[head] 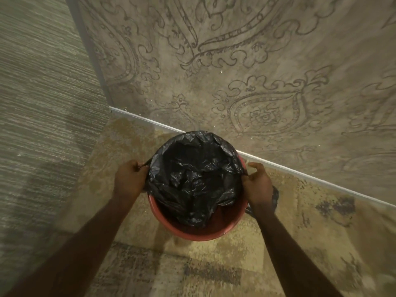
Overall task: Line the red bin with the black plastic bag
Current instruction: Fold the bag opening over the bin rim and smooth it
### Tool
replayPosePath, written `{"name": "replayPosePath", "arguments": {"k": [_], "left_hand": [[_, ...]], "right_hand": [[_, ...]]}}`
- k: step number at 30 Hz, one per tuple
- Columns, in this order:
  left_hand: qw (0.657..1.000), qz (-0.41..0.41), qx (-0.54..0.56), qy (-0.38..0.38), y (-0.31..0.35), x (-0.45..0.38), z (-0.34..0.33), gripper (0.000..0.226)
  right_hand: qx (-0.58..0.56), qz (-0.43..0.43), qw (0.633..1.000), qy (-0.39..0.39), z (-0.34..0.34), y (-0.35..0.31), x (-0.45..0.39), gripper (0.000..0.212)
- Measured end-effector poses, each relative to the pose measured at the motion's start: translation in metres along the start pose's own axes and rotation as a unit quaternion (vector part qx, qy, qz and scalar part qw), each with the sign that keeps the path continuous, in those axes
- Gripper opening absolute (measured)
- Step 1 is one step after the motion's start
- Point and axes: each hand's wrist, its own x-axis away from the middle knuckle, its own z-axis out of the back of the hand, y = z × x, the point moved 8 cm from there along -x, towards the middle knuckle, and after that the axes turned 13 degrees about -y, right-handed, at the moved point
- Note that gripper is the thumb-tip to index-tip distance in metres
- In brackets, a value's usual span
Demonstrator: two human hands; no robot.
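**Bag half over the bin rim**

Head view, looking steeply down. Red bin upright on the floor, mouth up, long axis vertical, close against the skirting of a patterned wall. Black bag inside, mouth open upward, film crinkled and glossy, sagging in loose folds. Far edge of the bag folded over the far rim; near rim bare and red, with the bag's near edge slumped inside. Left hand clamped on the bag's edge at the left rim, film pulled into a taut strand. Right hand pinching the bag's edge at the right rim, index finger raised. Hands well apart, one each side. Bin's outer wall and base hidden from above; a dark scrap behind the right hand, hard to make out.
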Motion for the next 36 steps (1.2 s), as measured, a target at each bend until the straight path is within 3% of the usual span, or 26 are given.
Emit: {"name": "replayPosePath", "arguments": {"k": [5, 8, 13, 18, 19, 22, 24, 25, 27, 28, 31, 34, 36], "left_hand": [[0.983, -0.081, -0.167, -0.003, 0.008, 0.023, 0.003, 0.018], [0.967, -0.124, -0.224, 0.003, 0.007, 0.034, 0.007, 0.018], [0.961, -0.116, -0.249, -0.021, -0.010, 0.047, 0.002, 0.019], [0.965, -0.114, -0.234, -0.029, -0.028, 0.070, -0.011, 0.022], [0.965, -0.111, -0.236, -0.033, -0.031, 0.073, -0.011, 0.023], [0.967, -0.093, -0.236, -0.037, -0.040, 0.075, -0.009, 0.011], [0.971, -0.124, -0.206, 0.000, -0.034, 0.082, 0.003, 0.029], [0.965, -0.176, -0.189, 0.032, -0.022, 0.089, 0.010, 0.032], [0.930, -0.307, -0.196, 0.054, 0.011, 0.107, 0.009, 0.036], [0.908, -0.354, -0.220, 0.029, 0.027, 0.112, -0.003, 0.037], [0.837, -0.414, -0.352, -0.058, 0.059, 0.121, -0.065, 0.046], [0.796, -0.325, -0.488, -0.151, 0.053, 0.110, -0.119, 0.066], [0.757, -0.275, -0.564, -0.179, 0.041, 0.104, -0.135, 0.059]], "right_hand": [[0.081, -0.052, 0.995, -0.003, 0.007, 0.003, 0.004, 0.022], [0.100, -0.080, 0.991, -0.021, 0.014, 0.005, -0.002, 0.024], [-0.060, -0.183, 0.975, -0.112, 0.003, 0.021, -0.019, 0.031], [0.063, -0.180, 0.978, -0.086, -0.001, 0.019, -0.023, 0.029], [0.028, -0.184, 0.980, -0.073, -0.003, 0.021, -0.025, 0.029], [-0.269, -0.189, 0.944, -0.032, -0.020, 0.034, -0.025, 0.024], [-0.312, -0.169, 0.935, 0.014, -0.020, 0.030, -0.016, 0.025], [-0.305, -0.153, 0.940, 0.016, -0.021, 0.028, -0.017, 0.023], [-0.283, -0.124, 0.951, -0.005, -0.024, 0.023, -0.020, 0.021], [-0.282, -0.117, 0.952, -0.009, -0.024, 0.021, -0.021, 0.020], [-0.287, -0.112, 0.951, -0.017, -0.027, 0.025, -0.020, 0.019], [-0.319, -0.119, 0.939, -0.056, -0.039, 0.034, -0.013, 0.020], [-0.325, -0.127, 0.935, -0.062, -0.040, 0.043, -0.009, 0.026]]}}
